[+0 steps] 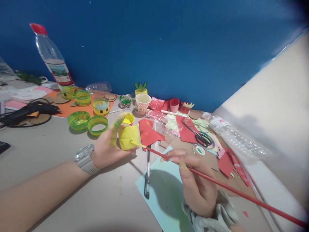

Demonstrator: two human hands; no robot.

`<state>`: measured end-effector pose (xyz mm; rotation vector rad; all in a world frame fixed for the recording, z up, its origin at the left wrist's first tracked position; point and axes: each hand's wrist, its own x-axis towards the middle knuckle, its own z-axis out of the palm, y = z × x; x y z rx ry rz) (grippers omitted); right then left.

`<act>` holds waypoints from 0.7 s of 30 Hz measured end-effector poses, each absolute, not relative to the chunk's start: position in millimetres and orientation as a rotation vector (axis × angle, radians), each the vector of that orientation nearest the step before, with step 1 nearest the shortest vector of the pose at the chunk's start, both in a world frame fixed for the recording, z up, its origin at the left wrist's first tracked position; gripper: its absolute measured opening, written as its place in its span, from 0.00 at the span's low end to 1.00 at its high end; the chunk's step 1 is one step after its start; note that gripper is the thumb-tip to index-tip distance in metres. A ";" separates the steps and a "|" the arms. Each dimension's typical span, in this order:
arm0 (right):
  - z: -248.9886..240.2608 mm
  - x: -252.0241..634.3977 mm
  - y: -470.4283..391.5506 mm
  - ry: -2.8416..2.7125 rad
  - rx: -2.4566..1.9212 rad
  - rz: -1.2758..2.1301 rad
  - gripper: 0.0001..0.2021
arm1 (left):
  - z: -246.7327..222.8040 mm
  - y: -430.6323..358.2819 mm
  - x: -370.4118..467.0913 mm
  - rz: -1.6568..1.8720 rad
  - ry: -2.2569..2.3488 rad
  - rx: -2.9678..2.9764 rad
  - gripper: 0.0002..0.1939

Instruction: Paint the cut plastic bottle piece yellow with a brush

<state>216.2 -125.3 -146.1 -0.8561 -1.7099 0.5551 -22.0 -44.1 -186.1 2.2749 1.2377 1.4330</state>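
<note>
My left hand (108,143), with yellow and green paint on its thumb, is closed round a small yellow-painted cup (128,138), tilted on its side above the table. Between the fingers of my right hand (196,180) is a long red-handled paintbrush (217,182). Its yellow bristles touch the side of the cup. Just behind the held cup stands a small container of yellow paint (128,118), partly hidden. A pen (147,174) lies below the brush, partly on a light blue sheet (166,190).
Green-striped plastic rings (98,125) and a yellow crowned ring (101,108) stand at left, near a glue gun (31,111) and an upright bottle (54,58). Behind are a paper cup (142,103) and green paint pot (125,102). Scissors (200,135), red scraps (151,132) and a lying bottle (234,137) are right.
</note>
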 end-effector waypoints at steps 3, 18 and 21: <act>-148.3 216.1 -122.8 -1.637 -0.870 0.493 0.12 | -186.6 -43.3 -22.0 1.432 1.232 2.267 0.55; -149.2 213.7 -125.1 -1.635 -0.864 0.439 0.13 | -184.4 -43.5 -21.8 1.449 1.168 2.267 0.53; -147.7 212.5 -124.6 -1.602 -0.791 0.447 0.13 | -183.9 -44.8 -22.2 1.422 1.235 2.273 0.54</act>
